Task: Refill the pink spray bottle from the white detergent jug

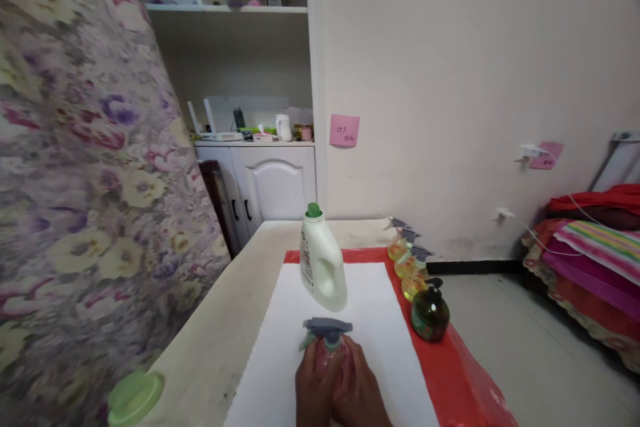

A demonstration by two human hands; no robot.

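Both my hands are wrapped round a pink spray bottle [330, 355] with a grey trigger head, close to me over the white sheet. My left hand [314, 383] closes on its left side, and my right hand [361, 387] on its right. Most of the bottle's body is hidden behind my fingers. Just beyond it a large pale green jug [325, 267] stands upright on the sheet, with a darker green piece at its mouth. Its handle side faces right.
Several spray bottles [414, 280] with yellowish liquid line the right edge of the red cloth [434, 363], with a dark green round pump bottle [430, 315] nearest. A light green lidded container [134, 397] lies front left. A floral curtain [100, 180] hangs at left.
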